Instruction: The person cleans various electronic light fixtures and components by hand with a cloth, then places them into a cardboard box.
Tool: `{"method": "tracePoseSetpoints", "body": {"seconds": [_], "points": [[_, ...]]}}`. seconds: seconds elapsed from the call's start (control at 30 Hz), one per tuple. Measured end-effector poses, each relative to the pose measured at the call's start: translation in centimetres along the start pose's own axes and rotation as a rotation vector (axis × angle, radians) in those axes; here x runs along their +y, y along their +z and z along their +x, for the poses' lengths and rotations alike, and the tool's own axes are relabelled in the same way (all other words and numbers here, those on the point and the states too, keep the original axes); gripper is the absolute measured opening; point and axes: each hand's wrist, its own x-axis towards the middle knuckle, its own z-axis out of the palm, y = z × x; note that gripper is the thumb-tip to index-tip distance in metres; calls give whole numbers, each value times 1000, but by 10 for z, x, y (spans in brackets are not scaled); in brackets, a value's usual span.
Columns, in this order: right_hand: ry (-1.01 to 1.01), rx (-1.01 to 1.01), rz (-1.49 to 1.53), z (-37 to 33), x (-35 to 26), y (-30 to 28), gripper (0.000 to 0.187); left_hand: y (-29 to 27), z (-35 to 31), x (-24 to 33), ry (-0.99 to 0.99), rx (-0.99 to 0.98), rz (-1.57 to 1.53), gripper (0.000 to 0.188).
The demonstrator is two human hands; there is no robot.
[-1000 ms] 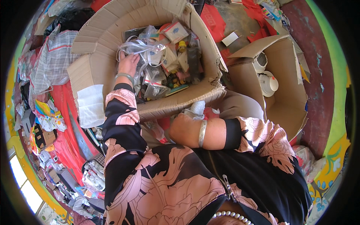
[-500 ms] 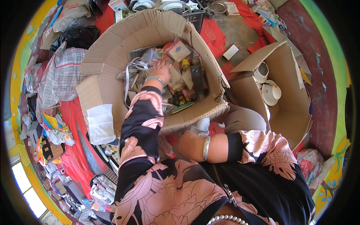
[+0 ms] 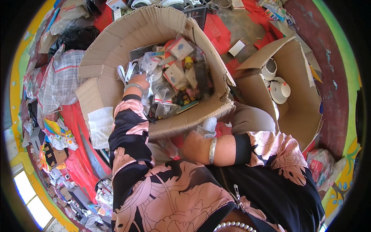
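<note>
My left hand (image 3: pixel 140 82) reaches into a large cardboard box (image 3: pixel 116 44), its fingers closed around a looped white strap (image 3: pixel 126 72). Beside it in the box lie small packets, clear plastic bags, a white carton (image 3: pixel 181 48) and a yellow piece (image 3: pixel 188 62). Near the box's front edge, my right hand (image 3: pixel 195 145) is curled with a white, rough-textured roll (image 3: pixel 210 125) sticking up from it. Its fingertips are mostly hidden by the back of the hand.
To the right stands a smaller open cardboard box (image 3: pixel 295 96) with white cup-like fittings (image 3: pixel 279 91) inside. A checked fabric bag (image 3: pixel 63 77) and red sheeting (image 3: pixel 77 143) lie on the left. A black crate (image 3: pixel 198 14) is behind the large box.
My left hand has moved left and slightly nearer within the box, and the white strap has bunched up around it. The right hand has stayed almost in place.
</note>
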Motion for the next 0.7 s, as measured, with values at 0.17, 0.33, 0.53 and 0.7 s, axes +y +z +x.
{"method": "tracePoseSetpoints", "body": {"seconds": [0.17,0.33,0.53,0.7], "points": [[-63,-11,-51,-2,0,0,14,48,45,-33,112,-386,220,50],[-45,-11,-34,-7,0,-6,14,27,13,-13,-14,-607,108,46],[-50,-52,34,-8,0,-18,17,81,53,-29,41,183,-345,49],[-29,-57,24,-5,3,-16,20,90,51,-2,-143,190,-367,100]]}}
